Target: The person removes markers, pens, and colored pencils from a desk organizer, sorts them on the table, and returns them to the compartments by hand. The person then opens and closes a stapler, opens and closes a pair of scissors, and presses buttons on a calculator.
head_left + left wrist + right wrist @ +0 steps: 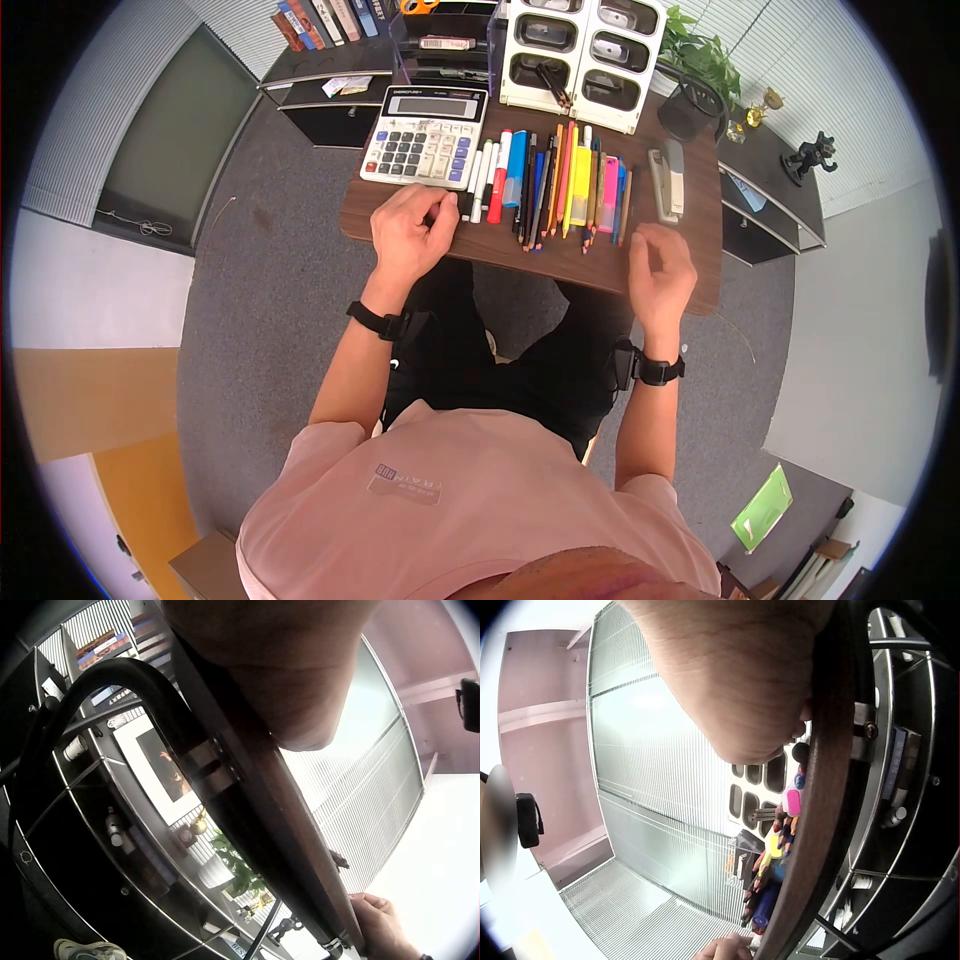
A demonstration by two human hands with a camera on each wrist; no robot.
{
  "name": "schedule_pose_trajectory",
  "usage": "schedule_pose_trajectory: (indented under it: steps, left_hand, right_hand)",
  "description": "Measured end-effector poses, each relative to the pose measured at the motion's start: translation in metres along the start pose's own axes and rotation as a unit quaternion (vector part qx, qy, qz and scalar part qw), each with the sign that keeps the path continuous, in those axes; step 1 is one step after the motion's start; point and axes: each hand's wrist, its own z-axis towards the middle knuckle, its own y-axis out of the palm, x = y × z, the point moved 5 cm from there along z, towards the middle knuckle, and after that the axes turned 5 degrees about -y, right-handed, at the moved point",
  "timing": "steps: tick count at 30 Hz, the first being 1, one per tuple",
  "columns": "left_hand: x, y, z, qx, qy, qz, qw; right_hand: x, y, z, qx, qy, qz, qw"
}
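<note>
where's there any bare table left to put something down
Bare tabletop shows between the stapler and its right edge, and in a thin strip between the markers and the front edge. It's crowded from the calculator across the markers and pencils.

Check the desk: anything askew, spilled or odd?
Nothing looks spilled or broken. The slim, dark pens or pencils look slightly odd: they poke over the edge of the white plastic organizer with dark compartments, apart from the multicoloured row of pens and pencils on the brown wooden desk.
</note>
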Motion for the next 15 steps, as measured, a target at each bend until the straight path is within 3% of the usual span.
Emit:
schedule_pose_trajectory:
  steps: [15]
  left_hand:
    - [0.0020,0.0000,0.0002,-0.002,-0.007,-0.016,1.000]
  right_hand:
    - [0.0012,0.0003,-0.0004,0.002,0.004,0.000,1.000]
